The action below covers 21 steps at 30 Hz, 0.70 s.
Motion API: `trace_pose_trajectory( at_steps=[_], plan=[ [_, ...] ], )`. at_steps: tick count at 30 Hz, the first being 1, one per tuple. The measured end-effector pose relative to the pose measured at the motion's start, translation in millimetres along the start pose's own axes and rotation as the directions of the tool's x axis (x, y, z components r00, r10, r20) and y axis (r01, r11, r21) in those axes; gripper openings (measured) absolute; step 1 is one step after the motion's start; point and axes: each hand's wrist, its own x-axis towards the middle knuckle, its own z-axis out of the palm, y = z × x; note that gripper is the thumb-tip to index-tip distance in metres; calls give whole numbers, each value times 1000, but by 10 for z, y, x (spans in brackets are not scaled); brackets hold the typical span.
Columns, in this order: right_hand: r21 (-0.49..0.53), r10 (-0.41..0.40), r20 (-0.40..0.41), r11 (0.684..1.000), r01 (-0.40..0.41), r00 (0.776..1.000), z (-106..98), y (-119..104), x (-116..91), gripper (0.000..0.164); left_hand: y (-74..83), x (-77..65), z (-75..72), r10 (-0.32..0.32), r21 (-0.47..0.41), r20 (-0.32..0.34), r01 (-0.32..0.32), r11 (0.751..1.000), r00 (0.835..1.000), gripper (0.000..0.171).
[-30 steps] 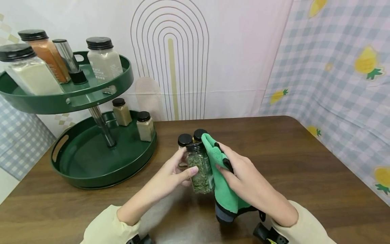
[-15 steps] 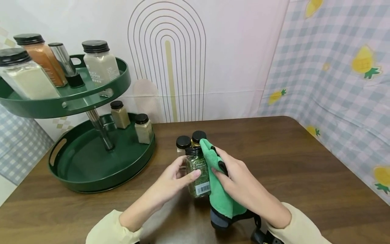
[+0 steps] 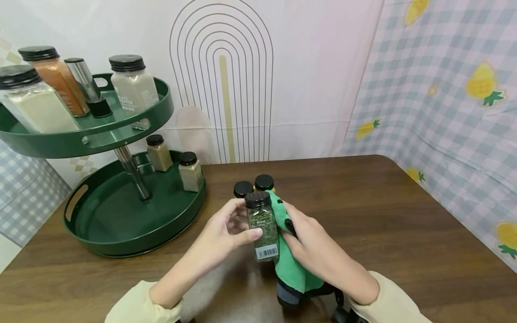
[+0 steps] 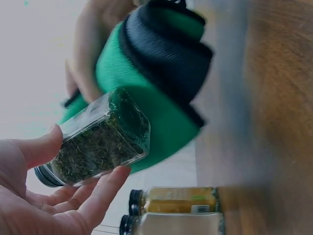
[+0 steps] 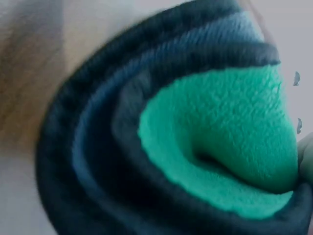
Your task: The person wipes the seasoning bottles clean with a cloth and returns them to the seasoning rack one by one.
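In the head view my left hand [image 3: 224, 231] grips a square glass spice jar [image 3: 263, 224] of dried green herbs between thumb and fingers. The jar has a black lid and a barcode label low on its side. My right hand [image 3: 313, 240] holds a folded green cloth [image 3: 292, 269] with black edging and a grey-blue reverse, pressed along the jar's right side. The left wrist view shows the herb jar [image 4: 100, 142] tilted, its base against the green cloth [image 4: 161, 122]. The cloth [image 5: 234, 122] fills most of the right wrist view, hiding nearly all of the right hand.
Behind the herb jar stand two black-lidded jars, one yellow [image 4: 181, 200] and one pale [image 4: 181, 224], on the wooden table [image 3: 363, 202]. A two-tier green tray stand [image 3: 133, 249] at the left carries several jars and a silver-and-black cylinder [image 3: 86, 85].
The herb jar has turned in my left hand, bringing its barcode label round to the front. The cloth and my right hand have shifted slightly left along the jar.
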Motion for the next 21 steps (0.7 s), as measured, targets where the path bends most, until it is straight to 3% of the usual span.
trace_pose_trajectory(
  at_steps=[4, 10, 16, 21],
  plan=[
    [40, 34, 55, 999, -36, 998, 38, 55, 37, 51, -3, -1, -27, 26, 15, 1, -26, 1000, 1000, 49],
    [26, 48, -4, 999, -48, 999, -16, -22, 8, 55, -96, 13, -10, 59, 81, 33, -61, 995, 998, 50],
    [6, -37, -93, 999, 38, 995, -137, -152, -89, 59, -142, 21, 14, 44, 89, 45, -48, 995, 998, 51],
    [-45, -72, -89, 997, 68, 993, -101, -103, -68, 60, -123, 21, 37, 28, 82, 30, -31, 996, 999, 50]
  ],
)
